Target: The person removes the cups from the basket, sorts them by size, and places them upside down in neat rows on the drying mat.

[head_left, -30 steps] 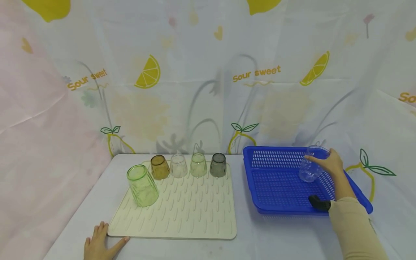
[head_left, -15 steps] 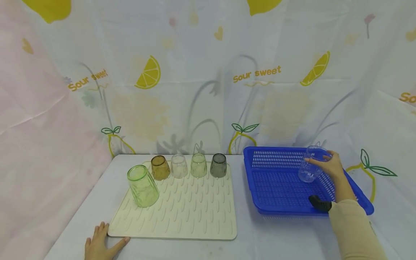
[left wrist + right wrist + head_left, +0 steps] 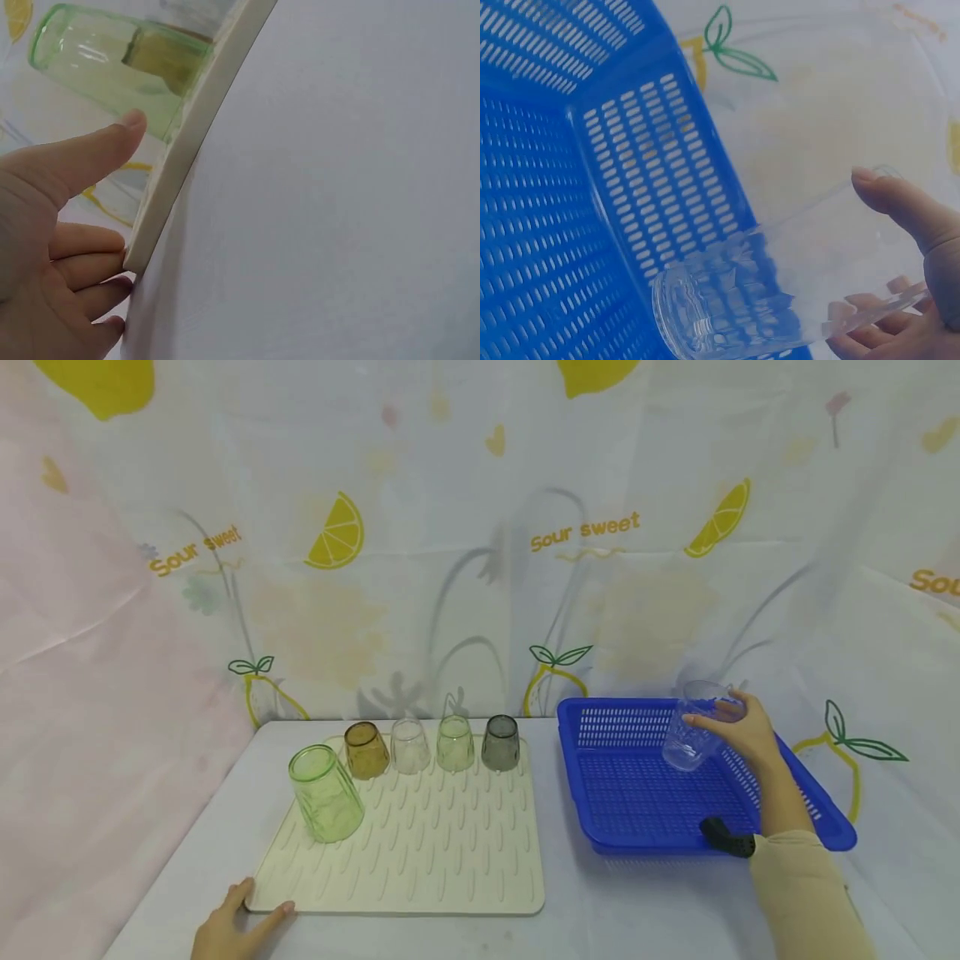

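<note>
My right hand (image 3: 752, 742) grips a clear tall glass (image 3: 684, 745) over the right part of the blue plastic basket (image 3: 567, 760). The glass leans, its patterned base down and its rim up. In the right wrist view the thumb and fingers wrap the upper part of the glass (image 3: 724, 307). My left hand (image 3: 225, 933) touches the near left corner of a cream ridged drying mat (image 3: 442, 868), its thumb spread from the fingers. On that mat a tall green glass (image 3: 327, 797) stands nearest to the left hand.
Along the mat's back edge stand an amber glass (image 3: 367, 752), a clear short glass (image 3: 410, 747), a pale green glass (image 3: 455, 745) and a grey glass (image 3: 500, 743). A lemon-print cloth (image 3: 420, 610) hangs behind. A black wrist device (image 3: 726, 839) hangs over the basket's near side.
The right hand has lifted the clear glass a little and moved it left within the basket. The left hand stays at the mat corner, its fingers slightly lower.
</note>
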Available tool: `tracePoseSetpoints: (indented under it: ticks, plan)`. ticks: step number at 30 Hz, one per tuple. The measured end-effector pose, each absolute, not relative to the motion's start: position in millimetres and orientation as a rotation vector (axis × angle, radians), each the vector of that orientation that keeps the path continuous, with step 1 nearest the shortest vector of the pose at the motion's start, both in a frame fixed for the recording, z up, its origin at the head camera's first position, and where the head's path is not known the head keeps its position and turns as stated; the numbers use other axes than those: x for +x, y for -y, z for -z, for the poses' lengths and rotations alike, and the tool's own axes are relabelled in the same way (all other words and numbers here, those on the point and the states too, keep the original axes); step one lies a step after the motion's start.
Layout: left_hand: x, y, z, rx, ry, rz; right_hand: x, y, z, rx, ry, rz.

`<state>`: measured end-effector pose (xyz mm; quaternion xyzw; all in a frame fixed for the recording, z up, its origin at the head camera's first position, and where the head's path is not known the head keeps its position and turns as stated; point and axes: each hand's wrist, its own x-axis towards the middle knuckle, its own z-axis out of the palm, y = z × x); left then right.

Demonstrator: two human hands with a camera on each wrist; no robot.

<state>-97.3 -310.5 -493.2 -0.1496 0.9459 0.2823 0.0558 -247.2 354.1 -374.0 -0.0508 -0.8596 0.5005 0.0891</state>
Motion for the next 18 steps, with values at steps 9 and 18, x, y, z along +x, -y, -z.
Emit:
tracePoseSetpoints:
  ticks: [9,18]
  plan:
    - [-93.2,286.7,483.5,-0.457,-3.321,-1.037,-265.0,-365.9,395.4,-0.095,2.494,-1.528]
    - [-96.5,258.9,456.0,-0.27,-3.241,-1.286,-216.7,-307.1,333.1,0.071,2.545,-1.539]
